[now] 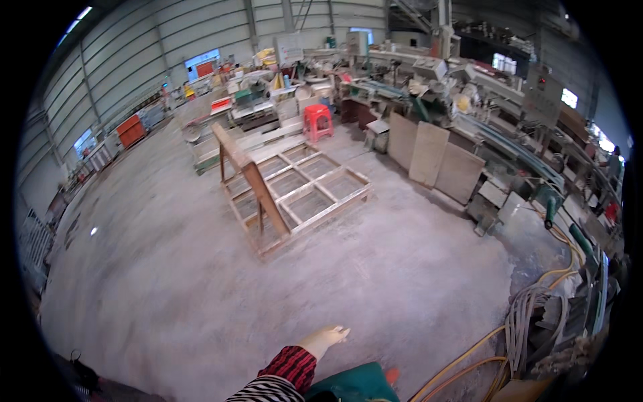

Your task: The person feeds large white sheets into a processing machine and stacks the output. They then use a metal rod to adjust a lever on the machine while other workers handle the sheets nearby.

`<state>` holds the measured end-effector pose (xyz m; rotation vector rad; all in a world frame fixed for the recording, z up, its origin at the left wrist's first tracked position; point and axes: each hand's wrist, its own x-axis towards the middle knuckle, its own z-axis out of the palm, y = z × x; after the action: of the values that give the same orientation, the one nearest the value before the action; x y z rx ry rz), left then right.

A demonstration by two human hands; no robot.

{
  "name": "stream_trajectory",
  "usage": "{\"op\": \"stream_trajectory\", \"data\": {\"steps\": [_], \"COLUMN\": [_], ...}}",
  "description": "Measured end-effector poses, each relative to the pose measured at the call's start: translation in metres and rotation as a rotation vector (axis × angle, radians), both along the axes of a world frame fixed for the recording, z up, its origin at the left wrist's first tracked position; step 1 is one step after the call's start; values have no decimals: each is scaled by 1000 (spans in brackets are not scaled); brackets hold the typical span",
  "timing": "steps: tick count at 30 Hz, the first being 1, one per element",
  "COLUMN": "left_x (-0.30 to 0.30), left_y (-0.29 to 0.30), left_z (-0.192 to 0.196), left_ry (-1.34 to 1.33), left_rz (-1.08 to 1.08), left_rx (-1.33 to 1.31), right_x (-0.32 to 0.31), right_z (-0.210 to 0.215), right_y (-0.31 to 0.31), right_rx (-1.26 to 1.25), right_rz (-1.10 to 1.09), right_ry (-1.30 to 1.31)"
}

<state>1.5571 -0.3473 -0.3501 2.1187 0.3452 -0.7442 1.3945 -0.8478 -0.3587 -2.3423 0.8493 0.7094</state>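
Observation:
My left hand (327, 340) reaches out over the grey floor in front of my body. It looks pale, perhaps gloved, and its short-looking fingers are loosely bent with nothing visible in them. A red-and-black plaid sleeve (293, 366) covers the wrist, with a black-and-white striped sleeve (268, 390) behind it. Beside the arm hangs green cloth (356, 383) at my front. A small orange-red patch (392, 375), too little of it showing to name, sticks out past the cloth. My right hand is out of view.
Ahead stands a wooden-looking grid frame (311, 182) with a raised brown beam (251, 179). Behind it is a red plastic stool (318, 123). Flat boards (429, 154) lean along machinery on the right. Yellow hoses (462, 350) and grey cable (526, 315) trail over the floor at lower right.

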Motion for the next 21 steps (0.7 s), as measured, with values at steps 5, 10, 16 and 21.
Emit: {"op": "stream_trajectory", "data": {"steps": [5, 10, 16, 21], "left_x": [11, -5, -10, 41], "left_y": [-42, -6, 30, 24], "left_z": [20, -20, -36, -83], "left_ry": [112, 49, 89, 109], "left_rz": [52, 159, 385, 676], "left_rx": [-33, 217, 250, -185], "right_x": [109, 199, 285, 308], "right_z": [-2, -3, -4, -53], "right_y": [-48, -78, -54, -19], "right_rx": [6, 50, 138, 119], "right_rz": [90, 149, 230, 390], "right_ry": [-33, -78, -72, 107]}}
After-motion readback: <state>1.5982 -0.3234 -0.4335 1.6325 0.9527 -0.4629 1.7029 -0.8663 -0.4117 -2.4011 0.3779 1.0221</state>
